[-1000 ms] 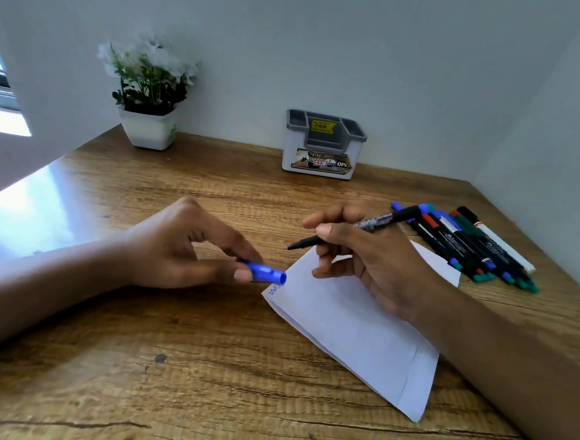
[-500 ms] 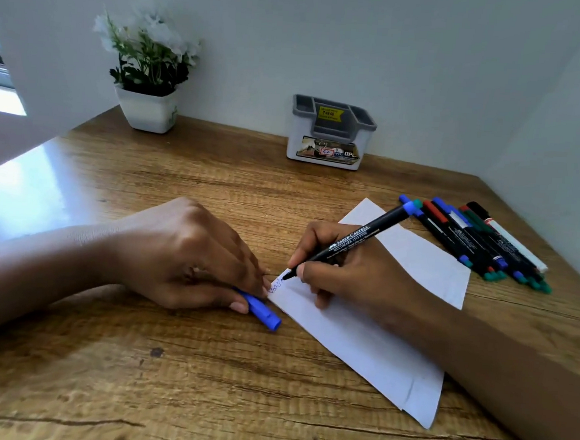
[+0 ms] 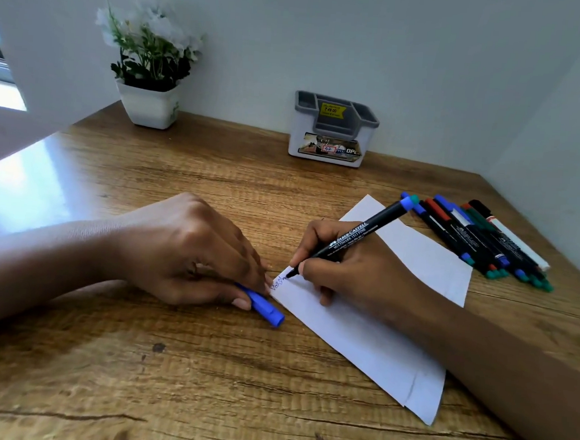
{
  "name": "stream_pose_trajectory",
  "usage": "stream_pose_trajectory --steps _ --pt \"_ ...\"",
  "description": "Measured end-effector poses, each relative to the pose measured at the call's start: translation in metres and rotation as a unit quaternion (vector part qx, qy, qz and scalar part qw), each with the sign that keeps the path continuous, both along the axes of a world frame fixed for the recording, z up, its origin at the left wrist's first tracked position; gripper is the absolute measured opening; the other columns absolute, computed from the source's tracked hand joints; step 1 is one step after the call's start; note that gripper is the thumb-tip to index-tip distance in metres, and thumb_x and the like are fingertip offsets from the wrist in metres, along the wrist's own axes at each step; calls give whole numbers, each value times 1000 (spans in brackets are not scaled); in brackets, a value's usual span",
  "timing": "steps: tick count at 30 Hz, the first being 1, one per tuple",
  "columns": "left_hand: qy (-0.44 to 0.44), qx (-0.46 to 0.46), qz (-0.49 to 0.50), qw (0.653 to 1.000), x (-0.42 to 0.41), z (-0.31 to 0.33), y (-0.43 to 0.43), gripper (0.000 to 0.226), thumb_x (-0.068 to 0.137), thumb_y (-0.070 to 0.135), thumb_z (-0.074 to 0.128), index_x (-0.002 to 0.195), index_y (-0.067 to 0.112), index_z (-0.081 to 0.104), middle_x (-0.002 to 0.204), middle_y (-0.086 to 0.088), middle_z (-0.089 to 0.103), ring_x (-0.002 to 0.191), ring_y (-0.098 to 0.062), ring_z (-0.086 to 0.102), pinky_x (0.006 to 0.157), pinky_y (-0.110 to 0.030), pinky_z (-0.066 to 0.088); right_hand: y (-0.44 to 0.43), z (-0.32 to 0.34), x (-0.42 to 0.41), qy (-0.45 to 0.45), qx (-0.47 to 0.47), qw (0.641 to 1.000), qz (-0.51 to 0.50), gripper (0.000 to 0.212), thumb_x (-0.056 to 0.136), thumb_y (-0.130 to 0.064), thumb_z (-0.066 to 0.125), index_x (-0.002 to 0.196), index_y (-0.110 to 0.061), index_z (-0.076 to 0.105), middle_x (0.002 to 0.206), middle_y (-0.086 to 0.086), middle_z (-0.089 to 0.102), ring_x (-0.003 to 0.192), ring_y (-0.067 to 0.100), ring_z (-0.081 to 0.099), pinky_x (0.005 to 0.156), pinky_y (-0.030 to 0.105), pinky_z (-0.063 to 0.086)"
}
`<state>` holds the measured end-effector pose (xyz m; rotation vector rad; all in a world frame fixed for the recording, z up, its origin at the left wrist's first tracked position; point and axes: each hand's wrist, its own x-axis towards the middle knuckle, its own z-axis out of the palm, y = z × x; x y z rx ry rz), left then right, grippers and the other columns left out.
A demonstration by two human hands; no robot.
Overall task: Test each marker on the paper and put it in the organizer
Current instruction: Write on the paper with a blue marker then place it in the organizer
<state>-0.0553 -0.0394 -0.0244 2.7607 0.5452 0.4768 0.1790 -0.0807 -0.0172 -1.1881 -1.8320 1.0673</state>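
My right hand (image 3: 357, 269) grips a black marker with a blue end (image 3: 356, 233), its tip touching the near-left corner of the white paper (image 3: 376, 336), where blue scribbles show. My left hand (image 3: 190, 250) rests on the table beside that corner, fingers pressing the paper's edge, and holds the blue cap (image 3: 265, 305). A bunch of several markers (image 3: 479, 240) lies to the right of the paper. The grey and white organizer (image 3: 332, 130) stands at the back against the wall.
A white pot with a flowering plant (image 3: 151, 69) stands at the back left. The wooden table (image 3: 167, 383) meets walls at the back and right. A window glare falls on the table's left side.
My right hand came down from above the paper and set the marker tip on its corner, writing. My left hand dropped to the table with the cap and pins the paper's edge.
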Motion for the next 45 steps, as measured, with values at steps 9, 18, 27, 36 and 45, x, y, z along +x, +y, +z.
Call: stream_pose_trajectory --steps 9,18,27,36,45 --pt "-15 31 -75 997 2 6 5 24 93 43 58 102 28 75 103 11 75 102 -6 69 80 -35 59 0 0 0 13 -9 1000 -7 5 77 2 59 73 0 61 55 -3 57 46 10 52 43 23 47" --pt "-66 36 -90 993 7 8 8 16 89 27 69 100 17 76 102 9 75 96 -3 70 74 -30 59 4 10 6 218 -108 968 -59 11 86 4 51 79 -1 57 56 2 52 51 9 48 41 20 47" --pt "-241 -212 78 944 10 8 11 40 71 64 68 94 32 76 86 6 77 73 -16 74 66 -25 58 0 25 11 187 -13 982 -33 14 83 -1 62 84 -14 58 56 -2 55 48 10 51 47 25 51" --pt "-273 -288 92 914 13 11 10 44 70 61 72 88 20 76 85 -4 76 69 -23 74 67 -22 57 3 29 14 278 -31 960 -29 19 79 -12 50 82 -11 69 63 6 59 55 15 58 48 29 54" --pt "-285 -284 90 911 23 13 1 41 71 59 70 87 22 76 79 -3 76 62 -18 72 63 -19 55 -4 27 4 219 -12 976 0 10 92 -7 50 89 -13 57 67 5 63 56 15 60 49 29 54"
